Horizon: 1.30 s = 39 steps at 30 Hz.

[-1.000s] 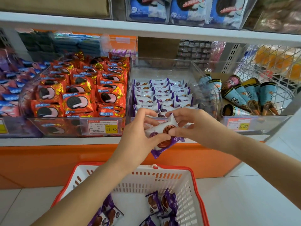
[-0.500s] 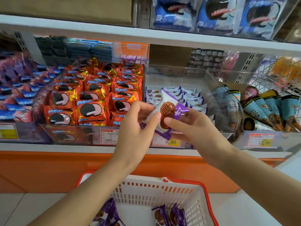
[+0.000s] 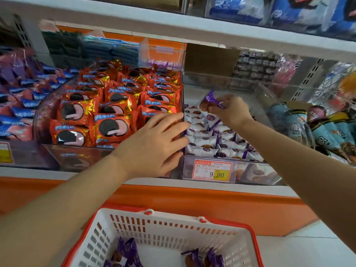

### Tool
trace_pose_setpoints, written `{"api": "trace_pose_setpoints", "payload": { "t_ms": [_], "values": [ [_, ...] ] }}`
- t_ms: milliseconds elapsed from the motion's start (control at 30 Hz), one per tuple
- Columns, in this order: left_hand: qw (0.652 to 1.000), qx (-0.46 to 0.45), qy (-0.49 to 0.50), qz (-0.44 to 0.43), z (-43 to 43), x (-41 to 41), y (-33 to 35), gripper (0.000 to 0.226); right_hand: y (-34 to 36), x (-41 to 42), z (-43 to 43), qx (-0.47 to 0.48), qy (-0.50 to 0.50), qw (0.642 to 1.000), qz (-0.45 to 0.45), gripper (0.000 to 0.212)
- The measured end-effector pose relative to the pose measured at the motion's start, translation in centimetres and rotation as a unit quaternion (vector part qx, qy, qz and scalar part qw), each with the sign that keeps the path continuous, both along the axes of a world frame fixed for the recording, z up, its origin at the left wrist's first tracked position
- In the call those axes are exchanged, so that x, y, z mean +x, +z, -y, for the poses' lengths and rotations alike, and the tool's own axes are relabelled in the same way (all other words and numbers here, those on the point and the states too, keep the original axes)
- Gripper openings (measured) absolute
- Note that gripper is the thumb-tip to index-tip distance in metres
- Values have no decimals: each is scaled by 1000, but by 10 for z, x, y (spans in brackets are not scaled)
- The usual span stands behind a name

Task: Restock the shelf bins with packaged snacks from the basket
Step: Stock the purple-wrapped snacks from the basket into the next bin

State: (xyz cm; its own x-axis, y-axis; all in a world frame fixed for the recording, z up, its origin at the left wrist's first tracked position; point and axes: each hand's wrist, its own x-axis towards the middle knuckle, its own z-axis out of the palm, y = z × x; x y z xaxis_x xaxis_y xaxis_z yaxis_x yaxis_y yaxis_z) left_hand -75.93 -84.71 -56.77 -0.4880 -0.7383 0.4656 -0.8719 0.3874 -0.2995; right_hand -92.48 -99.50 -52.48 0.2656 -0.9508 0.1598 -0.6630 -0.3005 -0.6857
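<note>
We see the two-handed hold split. A second ago both hands pinched one snack pack [image 3: 209, 102] in front of the clear bin [image 3: 256, 173]. Now only the right hand [image 3: 229, 110] pinches it, and it has gone up and back, over the rear rows in the bin. The left hand [image 3: 154, 145] let go and moved left. Its fingers are now straight, tips at the bin's left wall. Our view moved in closer, and the basket [image 3: 173, 224] sits lower in frame.
</note>
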Motion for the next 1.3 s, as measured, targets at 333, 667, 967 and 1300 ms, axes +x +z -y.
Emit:
{"api": "trace_pose_setpoints", "payload": {
  "t_ms": [333, 667, 967, 1300],
  "values": [
    [1000, -12, -12, -10, 2, 2, -5, 33, -18, 17, 33, 11, 8, 997, -77, 54],
    [999, -25, -24, -19, 3, 2, -7, 30, -11, 28, 43, -113, -15, 991, 72, 36],
    [999, -29, -30, -22, 3, 2, -7, 30, -18, 51, 48, -100, 141, 973, -155, 47],
    [999, -31, -33, -28, 2, 2, -8, 30, -4, 52, 59, -132, 106, 935, -312, 73]
  ]
}}
